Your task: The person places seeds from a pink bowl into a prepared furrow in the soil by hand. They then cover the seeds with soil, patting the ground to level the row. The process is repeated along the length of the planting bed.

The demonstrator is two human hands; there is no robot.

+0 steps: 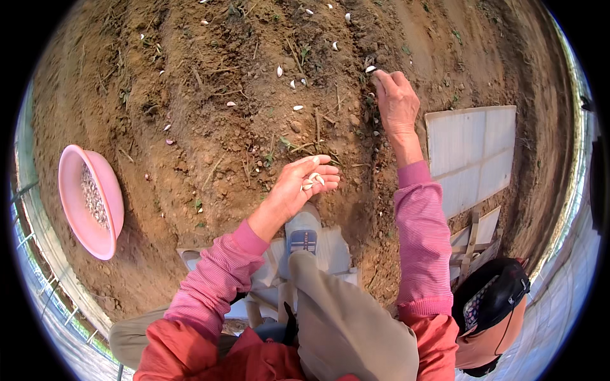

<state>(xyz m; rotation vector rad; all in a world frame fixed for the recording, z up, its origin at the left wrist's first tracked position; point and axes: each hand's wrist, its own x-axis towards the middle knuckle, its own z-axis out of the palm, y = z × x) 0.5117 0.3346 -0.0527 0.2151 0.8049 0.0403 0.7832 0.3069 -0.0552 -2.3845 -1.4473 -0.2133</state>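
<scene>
Several peeled garlic cloves rest in the palm of my left hand, which is turned up and cupped above the soil, over the toe of my shoe. Further forward and to the right, my right hand reaches down to a narrow furrow. Its thumb and fingers are pinched together, with a white garlic clove at their tips. More cloves lie scattered on the brown soil ahead, among them one clove left of my right hand and another clove nearer to me.
A pink plastic basin holding many cloves stands tilted at the left. Pale panels lie at the right, beside wooden pieces. A black bag sits at the lower right. Dry stalks and small weeds dot the soil.
</scene>
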